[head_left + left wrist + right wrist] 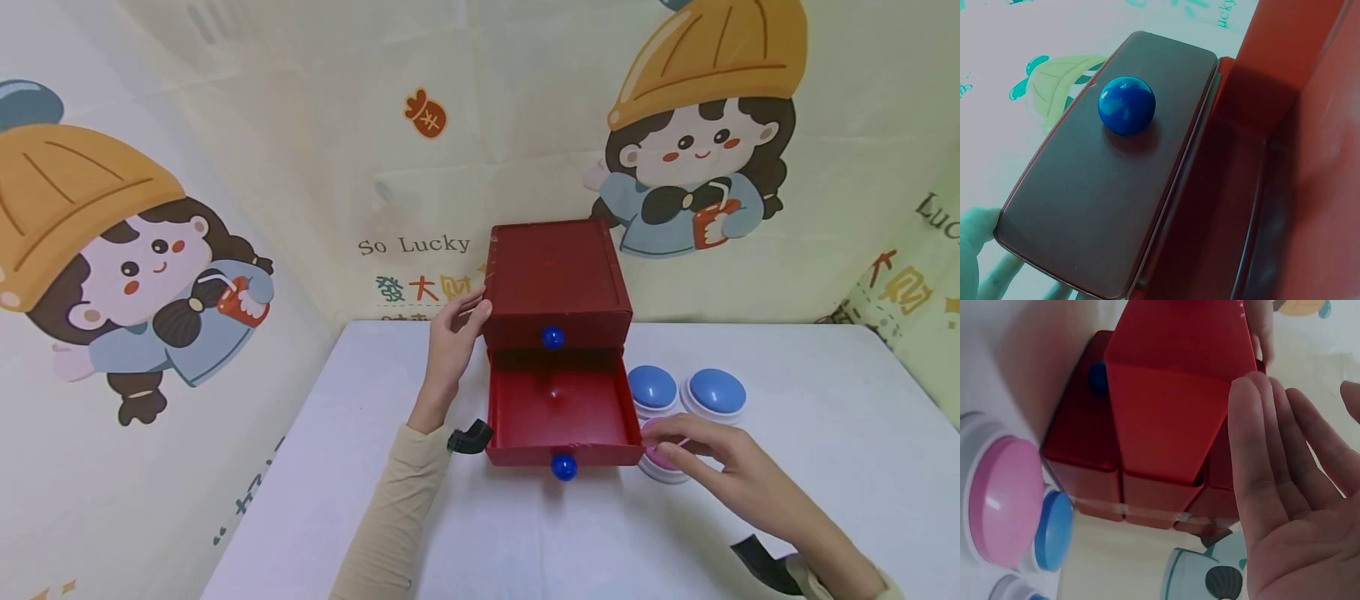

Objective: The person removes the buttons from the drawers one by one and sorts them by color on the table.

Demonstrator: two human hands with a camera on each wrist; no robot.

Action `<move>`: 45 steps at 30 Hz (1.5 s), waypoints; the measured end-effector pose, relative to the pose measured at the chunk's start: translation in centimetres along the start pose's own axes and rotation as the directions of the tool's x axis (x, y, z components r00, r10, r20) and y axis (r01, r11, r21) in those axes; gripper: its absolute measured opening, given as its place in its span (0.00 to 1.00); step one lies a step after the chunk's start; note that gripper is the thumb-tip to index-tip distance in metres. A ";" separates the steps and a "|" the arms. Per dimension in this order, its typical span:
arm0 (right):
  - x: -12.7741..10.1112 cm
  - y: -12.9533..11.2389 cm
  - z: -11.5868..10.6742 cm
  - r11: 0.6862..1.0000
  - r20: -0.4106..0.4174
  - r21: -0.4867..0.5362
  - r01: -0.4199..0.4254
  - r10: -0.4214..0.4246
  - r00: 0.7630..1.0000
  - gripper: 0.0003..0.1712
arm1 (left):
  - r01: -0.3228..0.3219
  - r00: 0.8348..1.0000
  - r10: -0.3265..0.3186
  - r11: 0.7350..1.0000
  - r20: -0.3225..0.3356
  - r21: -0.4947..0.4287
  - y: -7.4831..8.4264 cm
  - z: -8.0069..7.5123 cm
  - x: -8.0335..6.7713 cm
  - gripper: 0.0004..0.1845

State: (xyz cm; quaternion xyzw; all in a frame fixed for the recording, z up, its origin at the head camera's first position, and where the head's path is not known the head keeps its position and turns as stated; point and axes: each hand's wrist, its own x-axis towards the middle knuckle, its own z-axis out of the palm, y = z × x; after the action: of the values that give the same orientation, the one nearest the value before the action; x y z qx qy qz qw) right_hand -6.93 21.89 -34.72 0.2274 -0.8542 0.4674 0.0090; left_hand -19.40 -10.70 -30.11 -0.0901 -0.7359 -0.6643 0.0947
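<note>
A red drawer cabinet (558, 267) with blue ball knobs stands at the back of the table. Below its top drawer (1097, 187), another drawer (562, 417) is pulled out and holds nothing. My left hand (455, 333) touches the cabinet's left side; in the left wrist view the thumb lies by the front corner and the fingers lie behind it. At the front right corner of the pulled-out drawer are the fingertips of my right hand (723, 467), which partly covers a pink push button (1007, 497). Its fingers look straight in the right wrist view, holding nothing.
Two blue push buttons (652, 387) on white bases sit right of the cabinet, behind the pink one. Printed cloth (315, 167) with cartoon figures hangs behind and left of the white table (360, 467). Black straps (471, 437) show near both wrists.
</note>
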 end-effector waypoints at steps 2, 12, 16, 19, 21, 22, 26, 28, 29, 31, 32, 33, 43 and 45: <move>0.0 0.0 0.2 1.000 0.002 0.018 0.007 -0.007 1.000 0.15 | 0.005 1.000 -0.005 1.000 0.003 -0.004 -0.1 0.0 0.0 0.22; -0.1 -0.2 0.5 0.996 0.045 0.090 -0.022 0.018 0.999 0.14 | -0.002 1.000 0.002 1.000 0.008 -0.002 -0.2 -0.1 0.1 0.22; -0.1 -0.1 0.9 0.991 0.091 0.126 -0.035 0.023 0.996 0.14 | -0.004 1.000 0.004 1.000 0.015 -0.005 -0.8 -0.2 0.4 0.22; 0.0 0.0 1.2 0.988 0.136 0.149 -0.038 0.018 0.991 0.14 | -0.010 1.000 0.010 1.000 0.008 -0.017 -2.1 -0.3 1.0 0.22; 0.1 0.1 1.5 0.986 0.158 0.163 -0.042 0.016 0.987 0.15 | -0.017 1.000 0.018 1.000 0.000 -0.020 -3.0 -0.4 1.3 0.22; 0.1 0.2 1.7 0.985 0.167 0.169 -0.037 0.008 0.986 0.15 | -0.014 1.000 0.014 1.000 0.001 -0.022 -2.7 -0.3 1.2 0.21; 0.3 0.4 2.3 0.979 0.200 0.200 -0.031 -0.010 0.980 0.16 | -0.021 1.000 0.021 1.000 -0.001 -0.012 -2.9 -0.3 1.2 0.22; 0.4 0.4 2.6 0.974 0.219 0.221 -0.049 0.000 0.976 0.16 | -0.021 1.000 0.021 1.000 -0.001 -0.014 -2.9 -0.3 1.2 0.21; 0.5 0.5 2.7 0.970 0.229 0.233 -0.064 0.009 0.973 0.16 | -0.029 1.000 0.029 0.999 -0.004 -0.012 -3.4 -0.3 1.4 0.21; 0.6 0.6 3.0 0.965 0.250 0.248 -0.087 0.023 0.968 0.16 | -0.030 1.000 0.029 0.999 -0.009 -0.012 -3.4 -0.3 1.4 0.21; 0.6 0.7 3.1 0.963 0.259 0.251 -0.098 0.031 0.965 0.17 | -0.031 0.999 0.031 0.999 -0.010 -0.011 -3.4 -0.3 1.4 0.20; 0.7 0.8 3.3 0.962 0.267 0.252 -0.105 0.035 0.963 0.17 | -0.031 0.999 0.031 0.999 -0.011 -0.010 -3.4 -0.3 1.5 0.21; 1.1 1.6 5.1 0.966 0.283 0.226 -0.128 0.060 0.957 0.18 | -0.015 1.000 0.015 1.000 0.005 -0.011 -3.2 -0.3 1.5 0.22; 1.2 1.7 5.4 0.966 0.282 0.229 -0.116 0.048 0.958 0.18 | -0.008 1.000 0.008 1.000 0.007 -0.009 -3.0 -0.3 1.5 0.22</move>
State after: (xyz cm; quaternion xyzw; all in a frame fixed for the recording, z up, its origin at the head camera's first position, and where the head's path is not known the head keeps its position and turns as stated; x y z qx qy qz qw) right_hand -7.64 17.88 -38.82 0.2534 -0.7921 0.5327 -0.1567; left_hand -21.58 -11.29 -32.59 -0.0956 -0.7328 -0.6671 0.0943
